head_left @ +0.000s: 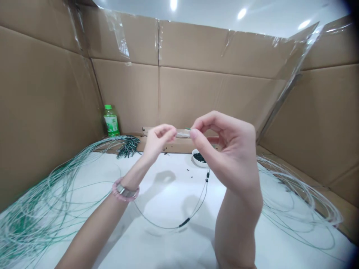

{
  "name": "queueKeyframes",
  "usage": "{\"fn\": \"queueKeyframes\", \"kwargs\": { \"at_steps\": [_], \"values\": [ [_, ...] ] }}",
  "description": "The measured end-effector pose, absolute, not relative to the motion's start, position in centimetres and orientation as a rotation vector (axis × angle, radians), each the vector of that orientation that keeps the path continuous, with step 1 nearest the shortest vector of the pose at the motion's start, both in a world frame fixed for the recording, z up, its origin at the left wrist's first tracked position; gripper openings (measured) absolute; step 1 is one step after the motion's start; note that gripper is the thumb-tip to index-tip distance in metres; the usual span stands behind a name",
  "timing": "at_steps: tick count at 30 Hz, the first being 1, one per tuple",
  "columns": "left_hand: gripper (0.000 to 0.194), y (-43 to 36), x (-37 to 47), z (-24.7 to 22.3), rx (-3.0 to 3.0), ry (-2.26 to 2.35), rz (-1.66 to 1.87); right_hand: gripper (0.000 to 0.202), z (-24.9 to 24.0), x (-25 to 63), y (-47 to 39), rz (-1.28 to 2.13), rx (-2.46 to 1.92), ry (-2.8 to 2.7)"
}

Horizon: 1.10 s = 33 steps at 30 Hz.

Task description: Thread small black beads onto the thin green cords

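The left hand (158,140) and right hand (228,149) are each pinched thumb-to-forefinger, close together; what they grip, I cannot tell. Below them, one thin cord with a long black section (184,222) curves over the white table (165,254). Beyond stand one white bowl (199,164) of black beads and one green-capped bottle (111,121).

Brown cardboard walls (218,89), bright ceiling lights (242,14)

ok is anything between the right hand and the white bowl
Nothing visible blocks the right hand from the white bowl, though a cord with black beads shows near the bowl's front and the hand hides the bowl's right side.
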<state>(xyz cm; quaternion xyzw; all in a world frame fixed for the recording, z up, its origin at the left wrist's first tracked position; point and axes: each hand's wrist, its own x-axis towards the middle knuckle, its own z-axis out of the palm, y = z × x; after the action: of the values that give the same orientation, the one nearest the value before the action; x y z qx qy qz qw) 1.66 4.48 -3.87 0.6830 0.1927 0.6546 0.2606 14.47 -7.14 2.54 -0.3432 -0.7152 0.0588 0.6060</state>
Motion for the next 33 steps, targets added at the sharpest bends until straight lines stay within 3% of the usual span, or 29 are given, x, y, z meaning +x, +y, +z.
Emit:
{"fn": "queueKeyframes", "kwargs": {
  "at_steps": [6,14,20,33],
  "values": [
    [0.017,0.5,-1.1,-0.8,1.386,0.103,1.754,0.01,1.7,11.9,-7.6,0.164,-0.673,-1.643],
    [0.018,-1.9,-1.7,-0.3,1.561,-0.167,1.607,0.016,0.8,9.1,-8.3,0.118,-0.535,-1.584],
    [0.005,-2.4,-2.1,-0.4,1.489,-0.326,1.462,0.022,0.8,9.2,-9.4,0.051,-0.519,-1.619],
    [0.014,-2.5,-3.5,0.0,1.683,-0.202,1.482,0.02,0.9,9.8,-9.2,0.023,-0.578,-1.67]
  ]
}}
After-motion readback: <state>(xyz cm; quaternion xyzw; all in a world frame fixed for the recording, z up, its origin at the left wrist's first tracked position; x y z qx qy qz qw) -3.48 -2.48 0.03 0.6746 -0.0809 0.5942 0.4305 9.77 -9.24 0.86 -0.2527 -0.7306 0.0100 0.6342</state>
